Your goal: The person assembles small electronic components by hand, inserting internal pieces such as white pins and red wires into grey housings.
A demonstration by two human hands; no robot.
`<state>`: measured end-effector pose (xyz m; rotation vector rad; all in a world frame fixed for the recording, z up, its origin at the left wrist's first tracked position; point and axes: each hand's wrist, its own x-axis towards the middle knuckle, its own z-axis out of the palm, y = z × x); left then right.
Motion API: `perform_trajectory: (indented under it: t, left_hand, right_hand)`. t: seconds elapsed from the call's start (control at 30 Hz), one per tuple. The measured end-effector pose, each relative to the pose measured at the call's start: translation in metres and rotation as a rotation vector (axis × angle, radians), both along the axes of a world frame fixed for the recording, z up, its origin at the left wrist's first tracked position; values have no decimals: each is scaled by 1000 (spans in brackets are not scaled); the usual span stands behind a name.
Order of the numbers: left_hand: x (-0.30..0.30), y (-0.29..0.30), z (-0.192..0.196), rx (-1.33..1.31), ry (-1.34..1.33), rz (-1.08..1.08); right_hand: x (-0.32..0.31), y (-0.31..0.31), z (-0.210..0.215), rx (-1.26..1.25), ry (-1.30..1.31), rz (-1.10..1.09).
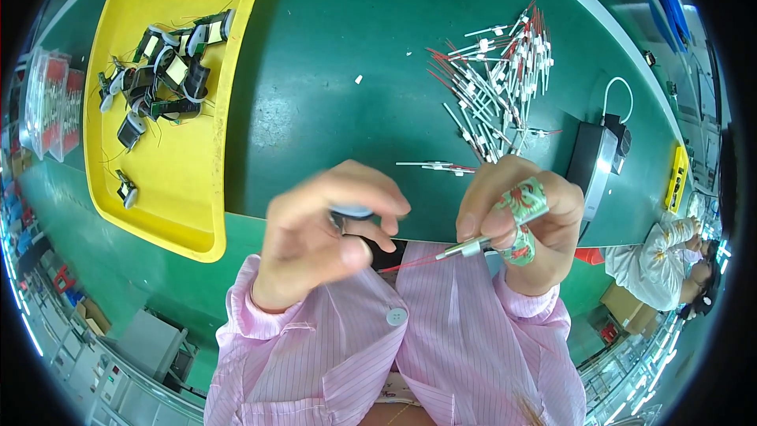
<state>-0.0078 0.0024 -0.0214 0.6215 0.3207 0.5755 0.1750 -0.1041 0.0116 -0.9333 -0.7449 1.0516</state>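
Note:
My left hand is closed around a small wound coil part with a pale blue rim, held above the near edge of the green table. My right hand, with patterned green-and-red tape on two fingers, pinches a thin white-sleeved component with red wire leads. The red lead points left toward the part in my left hand. Both hands hover close together in front of my pink striped sleeves.
A yellow tray at the left holds several black and white coil parts. A loose pile of white-sleeved red-wire components lies at the right. A black box with a white cable sits further right. Another person works at the far right.

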Motion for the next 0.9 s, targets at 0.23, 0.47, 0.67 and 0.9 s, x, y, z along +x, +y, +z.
perform_trajectory:
  t: [0.23, 0.47, 0.67, 0.9]
  left_hand:
    - [10, -1, 23, 305, 168, -239]
    - [7, -2, 21, 680, 234, -98]
    - [9, -4, 27, 901, 304, -48]
    - [4, -9, 21, 994, 346, 60]
  right_hand:
    - [4, 2, 3, 54, -201, 53]
    - [0, 0, 6, -16, -157, -30]
    - [-10, -4, 2, -122, -344, 94]
    - [-18, -2, 10, -239, -312, 16]
